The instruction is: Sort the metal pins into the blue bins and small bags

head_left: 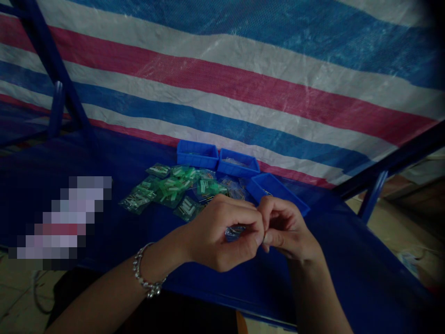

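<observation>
My left hand (222,232) and my right hand (287,229) meet above the blue table top (114,185), fingertips together. A small clear plastic packet (234,231) shows between them, partly hidden by my fingers, and both hands seem to pinch it. Beyond my hands lies a loose pile of flat plastic packets (163,188), many tinted green, with small metal-looking parts inside. Three blue plastic bins stand behind and to the right of my hands: one (197,154), a second (238,163) and a third (274,191), the last nearest my right hand.
A red, white and blue striped tarpaulin (222,79) hangs behind the table. Blue metal frame bars (55,69) rise at the left and right. A pixelated blurred patch (60,218) covers part of the table at left. A beaded bracelet (148,273) circles my left wrist.
</observation>
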The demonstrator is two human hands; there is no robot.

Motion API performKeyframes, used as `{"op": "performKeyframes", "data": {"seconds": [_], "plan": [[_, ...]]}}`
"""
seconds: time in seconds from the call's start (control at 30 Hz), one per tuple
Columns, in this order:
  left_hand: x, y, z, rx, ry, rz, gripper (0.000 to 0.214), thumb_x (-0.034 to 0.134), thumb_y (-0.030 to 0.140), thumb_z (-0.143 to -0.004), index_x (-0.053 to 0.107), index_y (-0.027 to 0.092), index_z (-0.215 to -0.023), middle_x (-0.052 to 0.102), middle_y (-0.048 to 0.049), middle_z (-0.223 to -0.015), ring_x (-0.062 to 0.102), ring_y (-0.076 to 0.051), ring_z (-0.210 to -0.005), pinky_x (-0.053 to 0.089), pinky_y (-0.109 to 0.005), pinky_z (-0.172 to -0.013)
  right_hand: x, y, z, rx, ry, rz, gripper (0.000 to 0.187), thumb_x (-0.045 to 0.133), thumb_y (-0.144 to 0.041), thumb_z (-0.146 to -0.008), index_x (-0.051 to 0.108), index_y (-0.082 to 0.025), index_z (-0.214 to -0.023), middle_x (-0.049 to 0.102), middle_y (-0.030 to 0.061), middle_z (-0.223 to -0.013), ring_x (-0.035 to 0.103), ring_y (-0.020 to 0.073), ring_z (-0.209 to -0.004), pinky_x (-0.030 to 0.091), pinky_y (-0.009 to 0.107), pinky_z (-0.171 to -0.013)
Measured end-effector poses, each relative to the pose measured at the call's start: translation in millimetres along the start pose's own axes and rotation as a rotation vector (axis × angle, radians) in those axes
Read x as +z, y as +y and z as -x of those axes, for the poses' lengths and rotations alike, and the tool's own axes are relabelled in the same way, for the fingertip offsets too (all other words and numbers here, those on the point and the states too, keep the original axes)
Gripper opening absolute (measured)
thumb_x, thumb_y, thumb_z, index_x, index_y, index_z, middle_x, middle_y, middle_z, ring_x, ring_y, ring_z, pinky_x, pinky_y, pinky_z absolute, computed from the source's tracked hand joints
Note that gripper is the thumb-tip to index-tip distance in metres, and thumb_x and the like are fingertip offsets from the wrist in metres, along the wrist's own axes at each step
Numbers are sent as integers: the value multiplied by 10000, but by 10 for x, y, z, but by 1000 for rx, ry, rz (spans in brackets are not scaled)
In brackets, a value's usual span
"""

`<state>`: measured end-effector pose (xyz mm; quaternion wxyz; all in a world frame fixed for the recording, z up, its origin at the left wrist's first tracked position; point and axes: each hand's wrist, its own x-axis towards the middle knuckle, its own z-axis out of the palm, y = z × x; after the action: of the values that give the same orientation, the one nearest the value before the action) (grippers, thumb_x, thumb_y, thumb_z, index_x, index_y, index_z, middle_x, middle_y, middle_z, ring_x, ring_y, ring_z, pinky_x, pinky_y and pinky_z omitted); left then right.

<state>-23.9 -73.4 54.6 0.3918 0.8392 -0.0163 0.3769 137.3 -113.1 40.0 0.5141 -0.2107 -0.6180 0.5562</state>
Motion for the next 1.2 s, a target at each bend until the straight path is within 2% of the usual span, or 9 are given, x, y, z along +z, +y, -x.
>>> {"op": "performKeyframes", "data": {"seconds": [0.47, 1.2], "plan": [[1, -8, -1, 7, 2, 6, 118, 437, 125, -707, 509, 109, -615, 555, -46, -627, 511, -109, -605, 411, -226, -596, 13, -10, -1, -6, -26, -25, 128, 653, -89, -673, 574, -151, -752, 591, -19, -627, 546, 41, -491, 435, 100, -437], [9, -5, 2, 2, -1, 6, 116, 437, 144, -706, 506, 117, -616, 558, -48, -626, 510, -112, -600, 418, -227, -598, -15, 11, 16, 0, 7, 36, 124, 670, -133, -664, 564, -148, -728, 585, -20, -604, 518, 43, -441, 422, 115, -406]]}}
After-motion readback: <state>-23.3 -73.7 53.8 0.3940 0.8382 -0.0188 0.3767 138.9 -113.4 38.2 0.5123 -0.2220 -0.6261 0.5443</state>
